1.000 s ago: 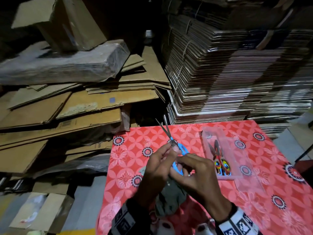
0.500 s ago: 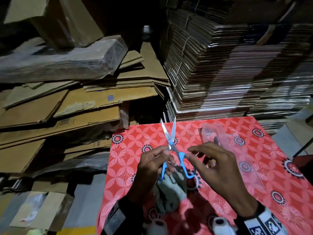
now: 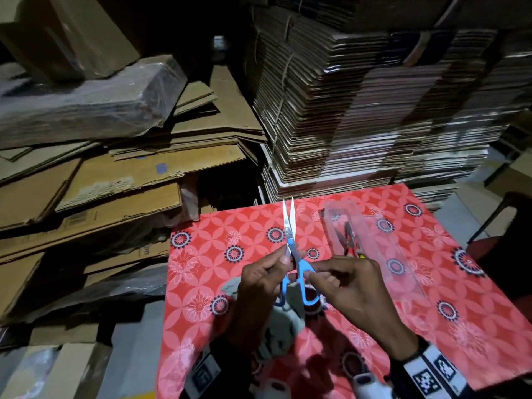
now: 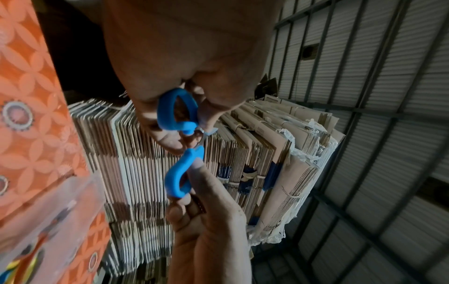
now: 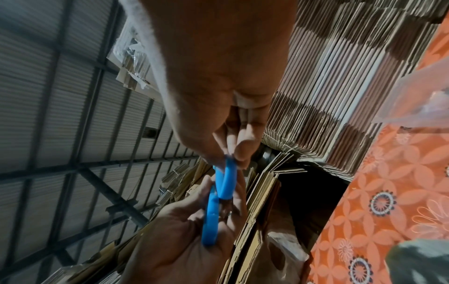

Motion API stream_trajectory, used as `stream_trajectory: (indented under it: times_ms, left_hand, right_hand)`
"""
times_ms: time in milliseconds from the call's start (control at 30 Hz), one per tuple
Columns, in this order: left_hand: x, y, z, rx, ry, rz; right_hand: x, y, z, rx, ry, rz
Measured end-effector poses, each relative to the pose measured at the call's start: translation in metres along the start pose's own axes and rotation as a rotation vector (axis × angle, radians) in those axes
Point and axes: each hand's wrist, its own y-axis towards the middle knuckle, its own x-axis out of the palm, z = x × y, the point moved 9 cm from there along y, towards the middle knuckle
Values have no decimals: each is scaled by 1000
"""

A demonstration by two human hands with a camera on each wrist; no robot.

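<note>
Blue-handled scissors are held up over the red flowered table, blades pointing away and a little apart. My left hand pinches the left handle loop near the pivot. My right hand pinches the right loop. In the left wrist view, the left hand grips the upper loop of the scissors, and the right hand's fingers hold the lower one. The right wrist view shows the right hand, the scissors and the left hand below.
A clear plastic pouch holding a second pair of scissors lies on the table to the right. A grey cloth lies under my hands. Stacks of flattened cardboard rise behind and to the left. A dark chair stands at the right.
The scissors swung from pointing up-left to pointing straight away. Their blades spread into a V half a second ago and have since narrowed. My hands moved apart, one on each loop.
</note>
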Motion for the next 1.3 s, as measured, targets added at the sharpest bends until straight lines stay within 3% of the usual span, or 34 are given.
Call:
stream_trajectory:
  times_ms: [267, 433, 567, 700, 867, 1067, 1167, 1300]
  left_hand:
    - [30, 14, -25, -20, -37, 41]
    - [51, 31, -51, -53, 49, 133]
    - [73, 59, -83, -84, 96, 103]
    - [87, 86, -109, -92, 177, 196]
    - [91, 114, -159, -124, 381, 291]
    - [104, 139, -172, 43, 749, 461]
    - [116, 152, -173, 24, 940, 413]
    - [108, 161, -193, 13, 1018, 384]
  right_hand:
    - [-10, 1, 30, 114, 73, 18]
    - [-33, 10, 54, 152, 74, -32]
    - [-62, 20, 83, 190, -50, -47]
    - [-92, 34, 130, 272, -196, -49]
    - [-121, 60, 207, 362, -352, -22]
    - [-119, 95, 265, 420, -425, -84]
    - [-111, 103, 282, 447, -436, -155]
    - [-104, 110, 300, 428, -429, -206]
